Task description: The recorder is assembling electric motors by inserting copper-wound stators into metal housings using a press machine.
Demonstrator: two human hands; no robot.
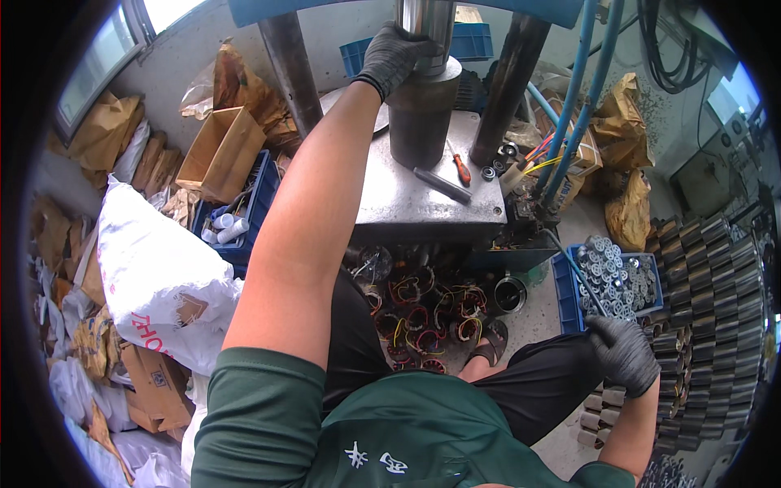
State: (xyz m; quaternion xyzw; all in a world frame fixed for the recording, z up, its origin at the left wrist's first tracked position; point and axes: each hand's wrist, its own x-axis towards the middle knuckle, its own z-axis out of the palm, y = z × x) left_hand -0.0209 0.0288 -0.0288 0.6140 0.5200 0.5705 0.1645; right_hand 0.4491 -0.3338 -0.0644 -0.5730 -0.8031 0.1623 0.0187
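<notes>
My left hand (392,58), in a dark grey glove, reaches up and curls its fingers around the side of a shiny metal cylinder (426,18) on a press. Directly beneath stands a thick dark metal cylinder (421,122), upright on the steel press table (382,195). On that table lie a short dark bar (442,185) and a screwdriver (462,169) with a red and black handle. Low on the right, my gloved right hand (625,355) is closed around the end of a thin lever (576,275) that slopes down from the press.
Press columns (291,73) flank the work. Blue hoses (579,89) hang at right. Wired motor stators (419,313) lie on the floor below. Beside my right hand are a blue crate (567,285) of metal parts and stacked dark tubes (708,285). A white sack (159,268) stands left.
</notes>
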